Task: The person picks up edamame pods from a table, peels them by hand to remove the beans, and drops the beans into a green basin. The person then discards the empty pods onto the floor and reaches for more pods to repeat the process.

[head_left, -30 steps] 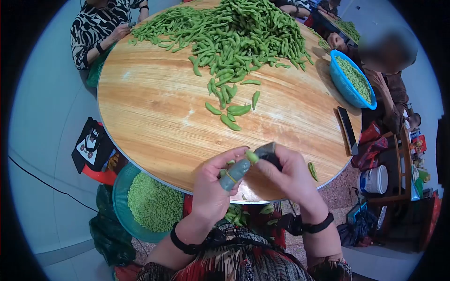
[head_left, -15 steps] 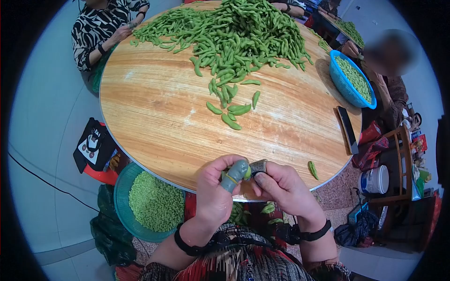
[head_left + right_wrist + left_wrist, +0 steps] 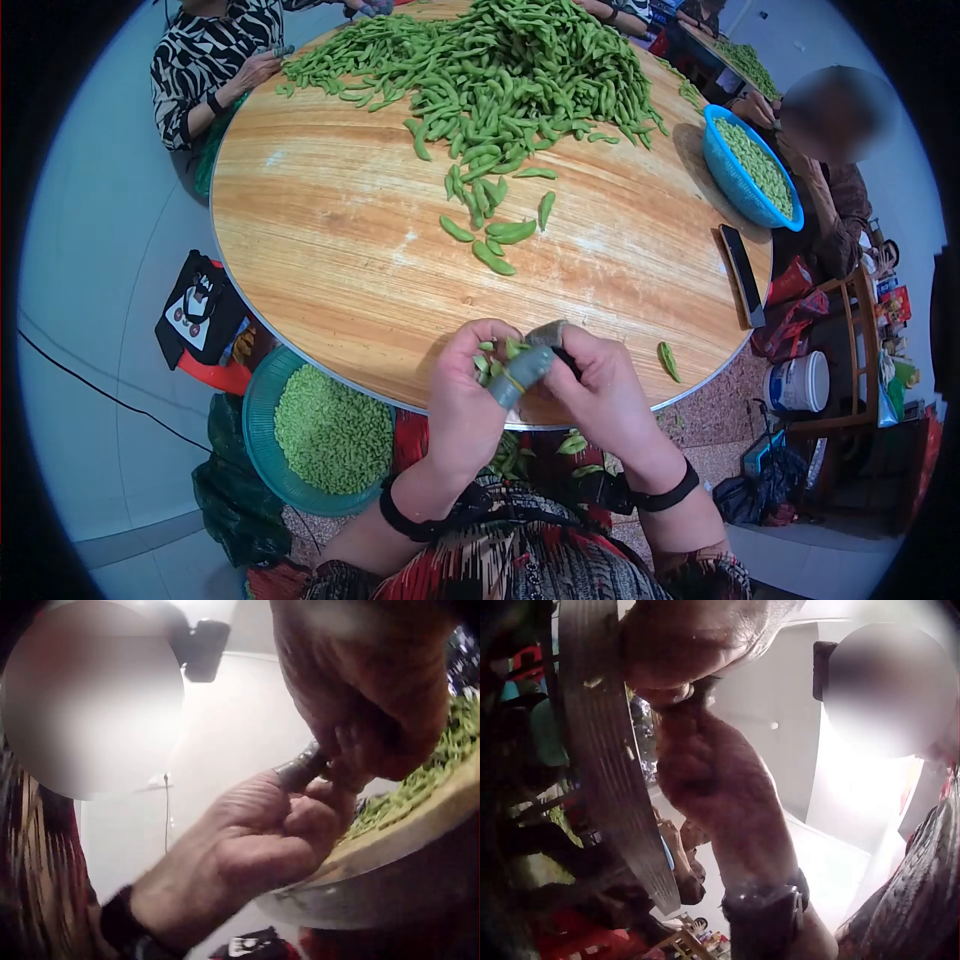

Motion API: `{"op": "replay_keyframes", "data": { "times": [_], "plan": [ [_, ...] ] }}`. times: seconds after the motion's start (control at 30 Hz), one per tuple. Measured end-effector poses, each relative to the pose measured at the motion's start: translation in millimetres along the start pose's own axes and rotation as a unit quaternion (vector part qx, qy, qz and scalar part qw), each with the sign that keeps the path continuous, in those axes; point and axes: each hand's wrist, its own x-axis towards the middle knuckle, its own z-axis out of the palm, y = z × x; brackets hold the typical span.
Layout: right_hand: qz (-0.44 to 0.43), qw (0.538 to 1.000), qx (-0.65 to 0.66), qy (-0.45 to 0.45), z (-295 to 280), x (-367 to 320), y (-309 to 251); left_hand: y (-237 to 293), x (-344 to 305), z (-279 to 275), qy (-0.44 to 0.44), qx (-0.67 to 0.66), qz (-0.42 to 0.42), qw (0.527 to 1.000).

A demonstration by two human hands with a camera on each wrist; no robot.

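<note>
In the head view, my left hand (image 3: 465,400) holds green soybean pods (image 3: 484,364) in its curled fingers over the table's near edge. A grey-green finger cover (image 3: 520,377) with a yellow band sits on its thumb. My right hand (image 3: 607,400) meets it from the right, thumb and covered index finger pinching at a soybean pod (image 3: 515,348) between the two hands. Their meeting fingertips partly hide that pod. Both wrist views show the hands pressed together: the left hand (image 3: 262,832) in the right wrist view, the right hand (image 3: 712,765) in the left wrist view.
A big heap of soybean pods (image 3: 530,75) covers the far side of the round wooden table (image 3: 330,250). A blue basket (image 3: 735,180) of shelled beans and a phone (image 3: 740,275) lie right. Below left stands a green basket (image 3: 262,465) of beans. Other people sit around.
The hands came together over the pod and stay close; the left thumb now points further right, across the right fingertips. Across the table, another person's gloved hand has come into view near the heap.
</note>
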Motion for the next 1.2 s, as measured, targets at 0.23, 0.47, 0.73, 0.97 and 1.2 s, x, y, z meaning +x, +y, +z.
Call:
{"op": "replay_keyframes", "data": {
  "times": [0.23,0.47,0.73,0.97,1.2],
  "plan": [
    [0.191,0.962,0.113,-0.161,-28,51,-15,2,13,-14,0.076,-0.173,-0.058,0.98],
    [-0.035,0.856,-0.513,-0.048,-57,140,36,9,10,-21,-0.04,0.042,-0.05,0.997],
    [0.088,0.981,-0.106,-0.137,-54,81,9,19,9,-18,-0.072,0.018,-0.04,0.996],
    [0.179,0.943,0.186,-0.211,-30,19,-18,14,8,-22,-0.089,-0.308,-0.162,0.933],
    [0.208,0.93,0.209,-0.218,-27,5,-31,17,7,-19,0.007,-0.248,-0.086,0.965]
  ]
}}
